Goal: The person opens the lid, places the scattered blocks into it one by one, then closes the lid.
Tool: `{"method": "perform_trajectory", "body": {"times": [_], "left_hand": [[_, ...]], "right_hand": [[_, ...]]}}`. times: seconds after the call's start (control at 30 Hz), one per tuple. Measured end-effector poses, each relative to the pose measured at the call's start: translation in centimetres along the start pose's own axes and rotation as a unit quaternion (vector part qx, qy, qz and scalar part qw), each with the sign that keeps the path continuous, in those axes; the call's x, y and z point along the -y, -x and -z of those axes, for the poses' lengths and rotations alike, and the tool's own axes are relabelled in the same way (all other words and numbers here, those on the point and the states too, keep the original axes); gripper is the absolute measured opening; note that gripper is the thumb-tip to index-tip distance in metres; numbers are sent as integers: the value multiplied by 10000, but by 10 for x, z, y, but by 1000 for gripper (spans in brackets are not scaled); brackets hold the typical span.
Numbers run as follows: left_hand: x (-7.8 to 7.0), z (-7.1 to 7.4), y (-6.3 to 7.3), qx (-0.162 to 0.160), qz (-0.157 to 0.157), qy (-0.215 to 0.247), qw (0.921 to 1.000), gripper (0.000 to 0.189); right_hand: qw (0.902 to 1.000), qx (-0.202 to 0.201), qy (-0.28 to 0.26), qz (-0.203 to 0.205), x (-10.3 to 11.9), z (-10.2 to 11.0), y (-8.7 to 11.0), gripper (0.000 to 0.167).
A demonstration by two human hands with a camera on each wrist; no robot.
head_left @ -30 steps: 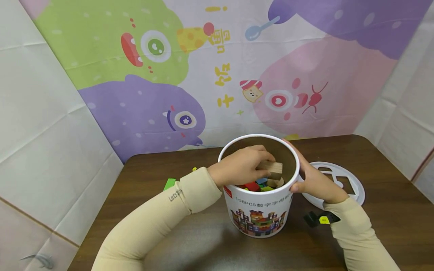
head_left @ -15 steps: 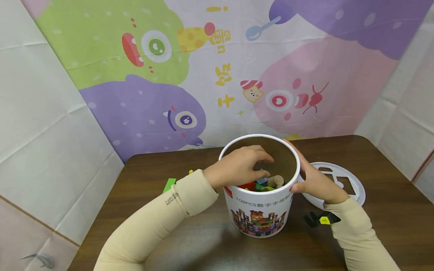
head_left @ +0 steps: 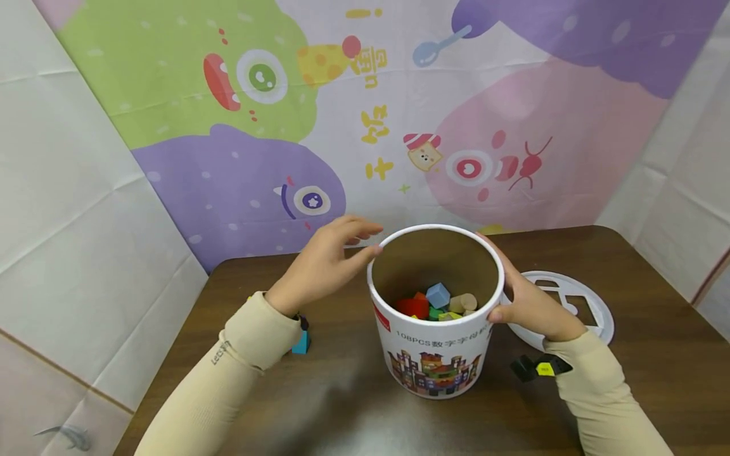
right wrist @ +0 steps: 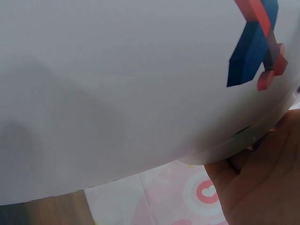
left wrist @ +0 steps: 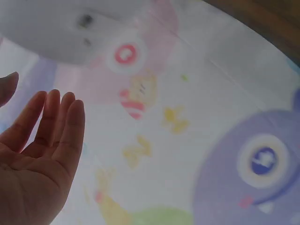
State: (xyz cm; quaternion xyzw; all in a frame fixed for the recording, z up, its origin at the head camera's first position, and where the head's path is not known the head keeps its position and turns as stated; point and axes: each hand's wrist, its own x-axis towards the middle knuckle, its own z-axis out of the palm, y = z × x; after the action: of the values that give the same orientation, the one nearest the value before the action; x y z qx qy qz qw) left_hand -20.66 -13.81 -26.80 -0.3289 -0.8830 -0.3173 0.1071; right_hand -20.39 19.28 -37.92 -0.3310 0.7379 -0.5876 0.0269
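Note:
A white bucket [head_left: 439, 361] with printed building blocks on its side stands upright on the table. Inside, low down, lie a light blue block [head_left: 438, 295], a red block [head_left: 413, 308], plain wooden cylinders [head_left: 463, 303] and other coloured pieces. My right hand [head_left: 530, 308] grips the bucket's right side, thumb at the front of the rim and fingers round the back. In the right wrist view that hand [right wrist: 265, 178] lies against the bucket wall. My left hand [head_left: 325, 263] is just outside the left rim, fingers extended and the palm bare in the left wrist view.
A white lid [head_left: 606, 316] with shaped cut-outs lies on the brown table [head_left: 353, 405], right of the bucket. A bright blue block [head_left: 301, 343] sits left, partly hidden by the left wrist. A cartoon-printed sheet [head_left: 365, 202] hangs behind the table.
My left hand has let go of a wooden block inside the bucket and moved out over the rim to the left. The right hand and bucket have stayed in place.

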Motion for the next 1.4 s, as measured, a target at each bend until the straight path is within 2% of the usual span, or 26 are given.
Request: {"method": "perform_trajectory", "body": {"times": [0.1, 0.23, 0.43, 0.57, 0.67, 0.8, 1.0, 1.13, 1.4], "left_hand": [[18, 9, 15, -120, 424, -40, 9990, 33], [47, 13, 38, -15, 1049, -141, 9944, 37], [90, 8, 72, 413, 2101, -371, 9761, 45], [115, 1, 88, 695, 2442, -408, 9664, 48], [132, -5, 98, 776, 2551, -753, 9609, 50], [151, -13, 108, 806, 2873, -1214, 9467, 52], [166, -25, 118, 908, 3486, -1398, 9223, 47], [168, -28, 119, 836, 3792, -1384, 9111, 45], [170, -30, 117, 824, 3937, -1444, 9041, 40]], "right_hand": [[10000, -34, 21, -16, 1, 1, 0, 108], [10000, -42, -2, -25, 2, 2, 0, 108], [10000, -45, 17, -6, 2, 3, 1, 107], [10000, -34, 39, 20, 2, 3, 1, 107], [10000, -19, 37, 47, 1, 2, 0, 108], [10000, -6, 59, 49, 0, 1, 0, 109], [10000, 4, 69, 31, -1, 0, 0, 109], [9999, -20, 128, 35, -1, 0, 0, 108], [10000, -3, 86, -18, -3, 1, 1, 111]]}}
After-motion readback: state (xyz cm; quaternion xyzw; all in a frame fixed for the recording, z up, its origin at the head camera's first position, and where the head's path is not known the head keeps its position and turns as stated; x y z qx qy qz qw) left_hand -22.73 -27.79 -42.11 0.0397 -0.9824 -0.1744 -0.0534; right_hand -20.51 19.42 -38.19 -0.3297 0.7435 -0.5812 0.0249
